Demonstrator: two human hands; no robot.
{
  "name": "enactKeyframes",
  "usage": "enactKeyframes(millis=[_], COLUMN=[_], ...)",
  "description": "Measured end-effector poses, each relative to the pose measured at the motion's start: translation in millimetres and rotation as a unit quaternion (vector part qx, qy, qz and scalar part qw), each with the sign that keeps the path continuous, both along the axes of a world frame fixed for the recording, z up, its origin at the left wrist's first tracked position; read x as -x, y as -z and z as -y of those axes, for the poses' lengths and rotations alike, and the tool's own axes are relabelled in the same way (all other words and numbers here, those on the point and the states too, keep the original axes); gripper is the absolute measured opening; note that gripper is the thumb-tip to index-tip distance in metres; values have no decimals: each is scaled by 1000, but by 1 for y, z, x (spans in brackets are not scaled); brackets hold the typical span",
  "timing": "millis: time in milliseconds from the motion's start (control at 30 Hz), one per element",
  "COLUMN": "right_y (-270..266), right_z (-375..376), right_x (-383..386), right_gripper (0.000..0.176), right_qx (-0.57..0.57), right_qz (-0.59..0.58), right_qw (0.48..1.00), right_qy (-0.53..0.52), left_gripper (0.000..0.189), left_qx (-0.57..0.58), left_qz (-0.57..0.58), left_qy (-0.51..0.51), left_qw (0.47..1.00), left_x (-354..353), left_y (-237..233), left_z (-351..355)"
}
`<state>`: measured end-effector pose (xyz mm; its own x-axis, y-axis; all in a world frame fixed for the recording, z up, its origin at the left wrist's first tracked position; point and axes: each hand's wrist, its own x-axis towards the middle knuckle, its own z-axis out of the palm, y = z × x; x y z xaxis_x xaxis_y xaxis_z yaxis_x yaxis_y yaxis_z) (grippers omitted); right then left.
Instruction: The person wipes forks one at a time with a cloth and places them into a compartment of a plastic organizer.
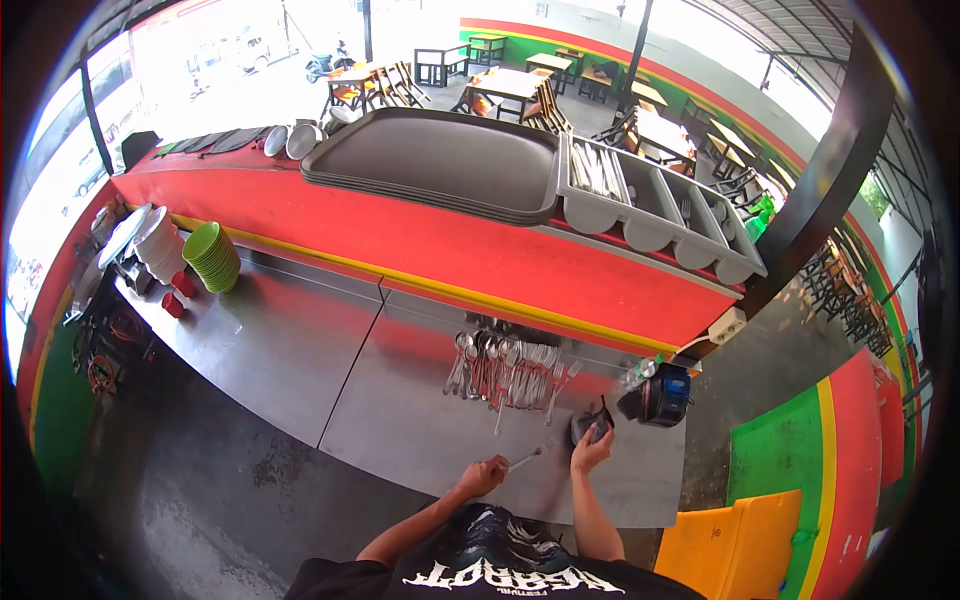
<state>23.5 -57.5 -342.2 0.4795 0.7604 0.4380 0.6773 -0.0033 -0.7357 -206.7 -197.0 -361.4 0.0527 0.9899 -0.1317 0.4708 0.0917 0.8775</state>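
My left hand is closed around the handle of a fork, whose tines point right over the steel counter. Beside it, my right hand grips a dark grey cloth that is bunched up. Just beyond both hands lies a spread of spoons and forks, side by side on the metal surface. To the right of the cloth stand a black bag-like item and a clear plastic bottle lying against it.
The steel counter runs left to stacked green bowls, white plates and red cups. On the red ledge above sit dark trays and a grey cutlery holder. A yellow chair stands at lower right.
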Motion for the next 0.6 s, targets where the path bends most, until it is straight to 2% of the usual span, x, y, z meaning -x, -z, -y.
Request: enactKeyframes(millis=[67, 133, 200, 300, 333, 367, 567, 600], right_y=[-9, 4, 30, 23, 21, 20, 16, 18], right_z=[19, 44, 76, 108, 106, 104, 101, 96], right_x=[-2, -3, -11, -4, -2, 0, 0, -3], right_gripper=[39, 33, 35, 39, 43, 42, 42, 40], right_qx=[-11, -41, 14, 76, 125, 118, 117, 94], right_qz=[-50, 43, 81, 137, 85, 97, 105, 62], right_qw=[999, 998, 995, 985, 987, 987, 987, 993], right_qy=[-6, 4, -55, -71, -62, -56, -45, -33], left_gripper=[21, 21, 22, 23, 23, 24, 36, 37], left_qx=[-43, -57, -59, -60, -73, -84, 50, 55], left_qz=[-54, -48, -48, -58, -61, -65, -98, -76], left_qy=[-4, -13, -21, -28, -28, -26, -44, -39], left_qw=[998, 997, 997, 996, 995, 994, 993, 995], left_x=[-1, 0, 2, 4, 4, 4, -1, -3], left_y=[-19, -15, -11, -7, -4, -2, -18, -16], left_z=[0, -1, -2, -2, -4, -3, -7, -8])
